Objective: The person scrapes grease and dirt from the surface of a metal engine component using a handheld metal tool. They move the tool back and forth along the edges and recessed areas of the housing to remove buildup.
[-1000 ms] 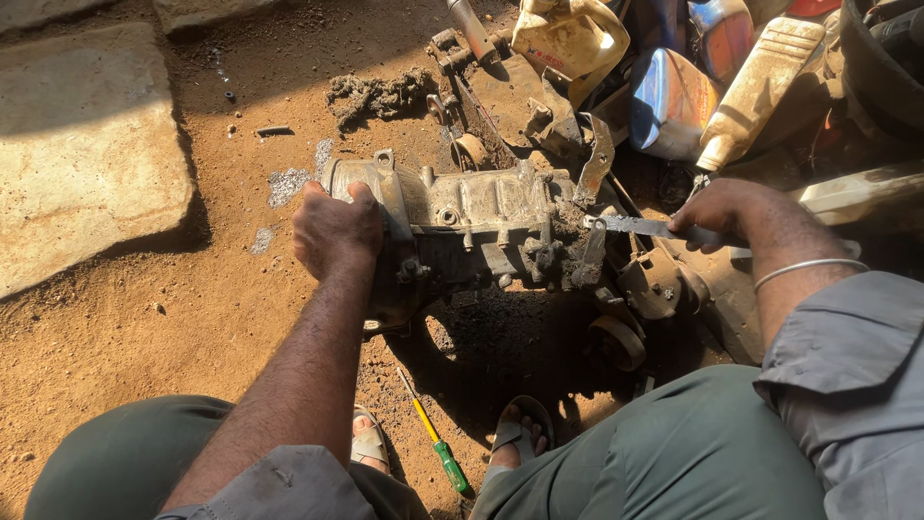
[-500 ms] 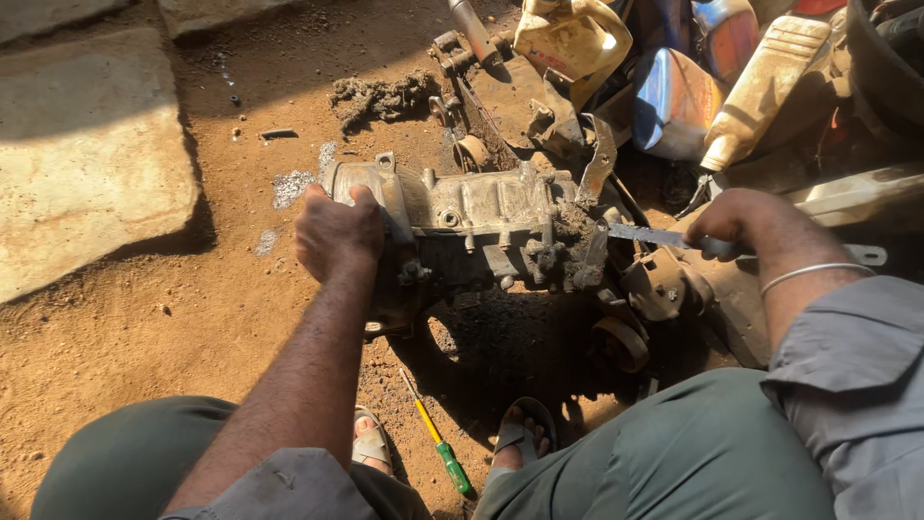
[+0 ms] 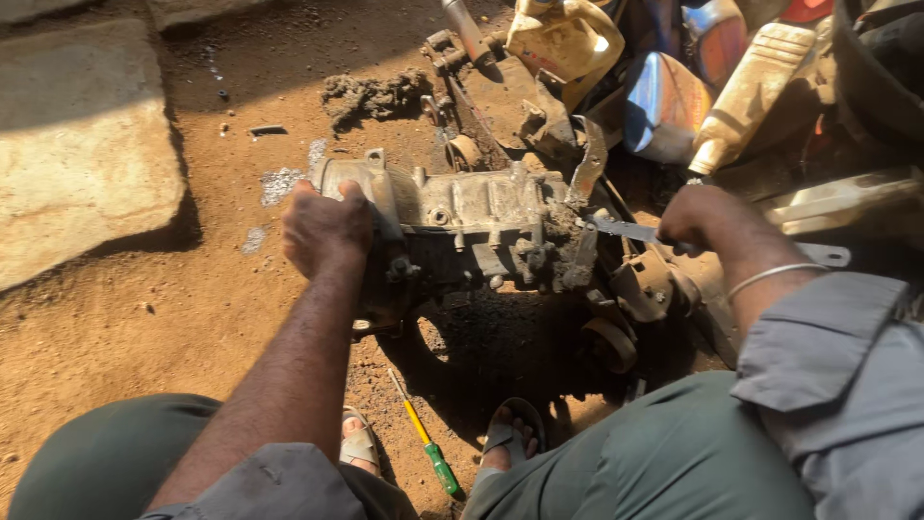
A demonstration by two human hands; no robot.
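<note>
Currently left hand (image 3: 325, 226) clamps the dirty engine casing (image 3: 462, 226) on the dirt floor (image 3: 144, 318); right hand (image 3: 701, 220) grips a flat blade (image 3: 621, 229) against its caked end. Grime mostly remains.

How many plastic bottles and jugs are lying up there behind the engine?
3 clear ones: a yellowish plastic jug top centre, a blue-and-silver plastic bottle right of it, and a tan plastic bottle pointing down-left. More may hide in the clutter at top right.
</note>
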